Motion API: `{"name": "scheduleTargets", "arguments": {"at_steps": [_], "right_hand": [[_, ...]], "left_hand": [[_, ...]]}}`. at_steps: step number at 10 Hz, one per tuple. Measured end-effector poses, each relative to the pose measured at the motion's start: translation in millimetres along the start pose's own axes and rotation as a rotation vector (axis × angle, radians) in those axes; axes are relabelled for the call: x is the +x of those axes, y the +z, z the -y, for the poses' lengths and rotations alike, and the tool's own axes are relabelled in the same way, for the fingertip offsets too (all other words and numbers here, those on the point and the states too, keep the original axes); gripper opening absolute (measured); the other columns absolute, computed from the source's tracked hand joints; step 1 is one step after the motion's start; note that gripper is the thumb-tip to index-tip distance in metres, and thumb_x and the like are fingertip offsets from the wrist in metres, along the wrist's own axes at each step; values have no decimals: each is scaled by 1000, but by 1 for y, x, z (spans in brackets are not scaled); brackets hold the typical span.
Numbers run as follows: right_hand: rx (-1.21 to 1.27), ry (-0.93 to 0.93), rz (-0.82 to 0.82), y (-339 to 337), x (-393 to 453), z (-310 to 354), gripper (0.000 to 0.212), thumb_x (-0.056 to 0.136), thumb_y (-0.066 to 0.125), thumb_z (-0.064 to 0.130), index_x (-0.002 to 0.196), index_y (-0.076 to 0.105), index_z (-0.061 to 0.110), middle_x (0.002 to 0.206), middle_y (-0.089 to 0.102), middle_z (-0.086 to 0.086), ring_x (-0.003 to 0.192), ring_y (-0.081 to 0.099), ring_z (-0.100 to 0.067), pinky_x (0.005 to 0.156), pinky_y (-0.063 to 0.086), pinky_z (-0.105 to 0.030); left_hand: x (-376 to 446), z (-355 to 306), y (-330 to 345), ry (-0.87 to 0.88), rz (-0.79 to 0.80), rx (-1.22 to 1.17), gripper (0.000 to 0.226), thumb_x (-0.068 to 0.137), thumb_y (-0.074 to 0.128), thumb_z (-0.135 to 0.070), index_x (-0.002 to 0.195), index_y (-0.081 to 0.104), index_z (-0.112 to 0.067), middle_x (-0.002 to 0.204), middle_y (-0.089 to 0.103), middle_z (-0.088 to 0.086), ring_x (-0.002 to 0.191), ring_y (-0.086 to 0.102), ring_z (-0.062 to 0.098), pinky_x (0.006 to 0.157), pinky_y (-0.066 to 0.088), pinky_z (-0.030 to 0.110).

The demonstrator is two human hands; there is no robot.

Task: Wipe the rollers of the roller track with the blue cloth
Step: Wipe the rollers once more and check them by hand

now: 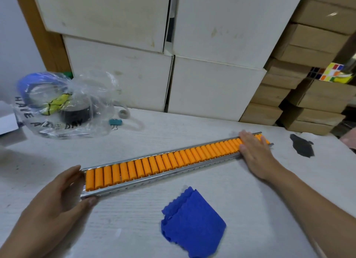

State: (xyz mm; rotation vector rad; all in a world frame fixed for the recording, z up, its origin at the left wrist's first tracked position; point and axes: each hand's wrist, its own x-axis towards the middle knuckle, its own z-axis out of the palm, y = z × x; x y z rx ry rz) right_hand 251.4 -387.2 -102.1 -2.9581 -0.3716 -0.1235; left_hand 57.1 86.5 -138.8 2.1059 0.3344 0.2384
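A long metal roller track (173, 176) with orange rollers (165, 162) lies slanted across the white table, its near end at the left and its far end at the right. My left hand (63, 190) grips the near left end, thumb under the front rail. My right hand (254, 153) lies flat over the rollers at the far right end. The folded blue cloth (192, 223) rests on the table in front of the track, between my arms, touched by neither hand.
A clear plastic bag (61, 105) with tape rolls sits at the back left, a teal binder clip (115, 122) beside it. White boxes (212, 84) and brown cartons (308, 96) line the back. A dark scrap (302, 145) lies at the right; a puzzle cube (332, 72) rests on the cartons.
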Motion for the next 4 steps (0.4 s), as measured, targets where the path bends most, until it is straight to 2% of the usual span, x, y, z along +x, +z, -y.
{"name": "scheduleTargets", "arguments": {"at_steps": [1, 2, 3, 4], "right_hand": [[-30, 212, 23, -5, 13, -41, 66, 95, 1, 51, 150, 16, 18, 159, 11, -1, 145, 4, -11, 116, -10, -36], [49, 436, 19, -13, 18, -66, 59, 100, 4, 42, 146, 29, 15, 158, 18, -8, 145, 11, -20, 117, -6, -42], [136, 609, -68, -21, 12, -71, 42, 103, 17, 22, 128, 45, 4, 143, 37, -22, 135, 29, -37, 113, 14, -54], [355, 654, -284, -39, -7, -59, 36, 99, 38, 22, 127, 53, 4, 137, 49, -20, 124, 43, -37, 103, 32, -47]], "left_hand": [[0, -7, -1, 16, -25, 47, 82, 50, 73, -61, 126, 42, -59, 126, 62, -17, 122, 55, 13, 101, 43, 51], [-1, -14, -2, 50, -28, 93, 76, 49, 67, -64, 117, 35, -71, 128, 61, -14, 121, 55, 16, 99, 44, 49], [0, -17, -3, 86, -15, 127, 71, 50, 62, -69, 112, 29, -77, 129, 59, -16, 121, 55, 16, 97, 44, 48], [-2, -21, -5, 110, -24, 136, 67, 57, 68, -61, 107, 28, -80, 127, 58, -18, 118, 55, 14, 96, 43, 40]]}}
